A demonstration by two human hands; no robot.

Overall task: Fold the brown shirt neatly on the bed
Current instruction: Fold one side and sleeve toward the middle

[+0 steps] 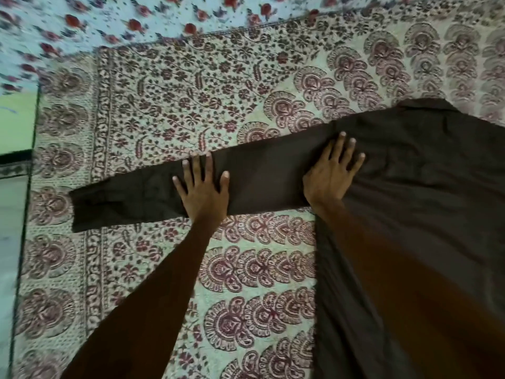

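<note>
The dark brown cloth shirt (410, 201) lies flat on the floral-printed bed cover (191, 91). The left grip (203, 191) and right grip (332, 173) press its sleeve (262, 176), fingers spread. Dragging palms may bunch the cloth.

The bed (246, 269) is covered by a cream spread (177, 99) printed with maroon fan-shaped motifs and leafy sprigs, a patterned border strip running along its left side. Past the spread's far hem a pale blue sheet with red roses (109, 17) shows, reaching toward the far edge. The brown shirt (410, 187) lies flat on the spread at the right side of the bed, collar toward the far edge. Its sleeve (136, 198) stretches straight out toward the left edge, the cuff crossing the border strip and ending near that edge.
</note>
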